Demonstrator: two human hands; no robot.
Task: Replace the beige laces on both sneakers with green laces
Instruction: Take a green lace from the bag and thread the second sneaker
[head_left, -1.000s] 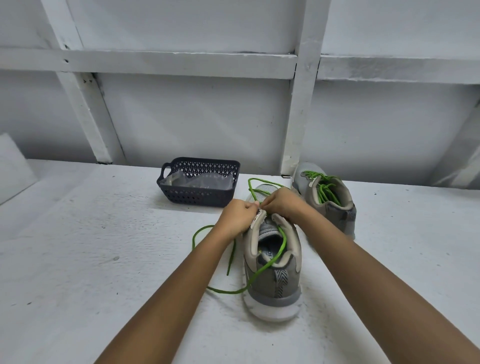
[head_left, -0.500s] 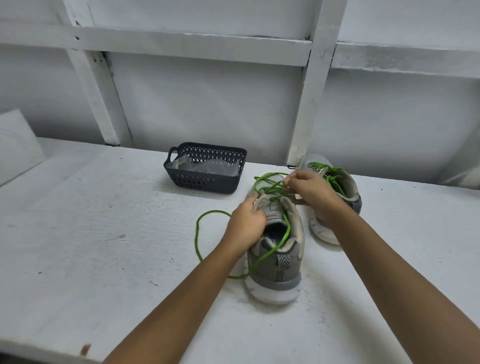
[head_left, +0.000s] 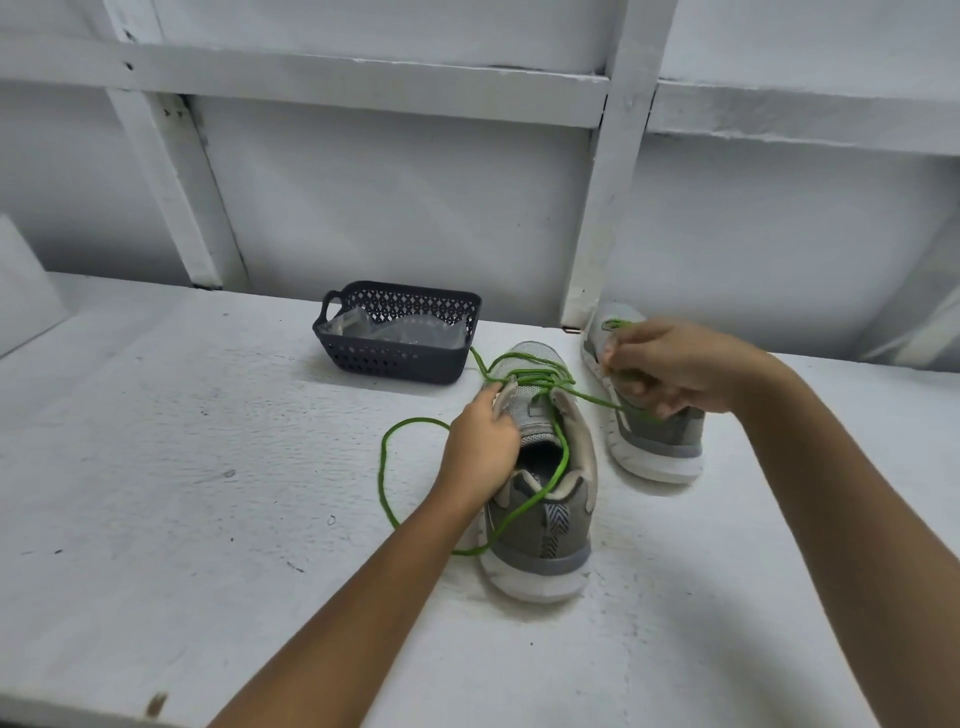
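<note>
At the middle of the white table (head_left: 208, 519), here's the near sneaker (head_left: 540, 525), grey with a white sole, heel toward us and toe pointing to 12 o'clock. The left hand (head_left: 483, 441) is clamped on its left eyelet flap, fingers curled over the edge beside the tongue. The green lace (head_left: 383, 470) crosses several times over the tongue. One end drops through the shoe's opening, spills over the left side of the collar and swings out in a wide loop on the table at 9 o'clock of the shoe.

Out at 2 o'clock, the right hand (head_left: 675, 364) has the other end pinched in curled fingers, and that strand runs in a straight line from the eyelets to the hand. Directly under that hand sits the far sneaker (head_left: 654, 441), just beside the near one, with a bit of green lacing showing near its toe; the hand hides the rest of its top.

Up at 11 o'clock of the near sneaker stands the dark perforated basket (head_left: 395, 361), with a handle on its left end. Inside lies crumpled clear plastic (head_left: 400, 332); whether anything is under it, I can't tell. A stretch of lace runs up beside the basket's right corner.
</note>
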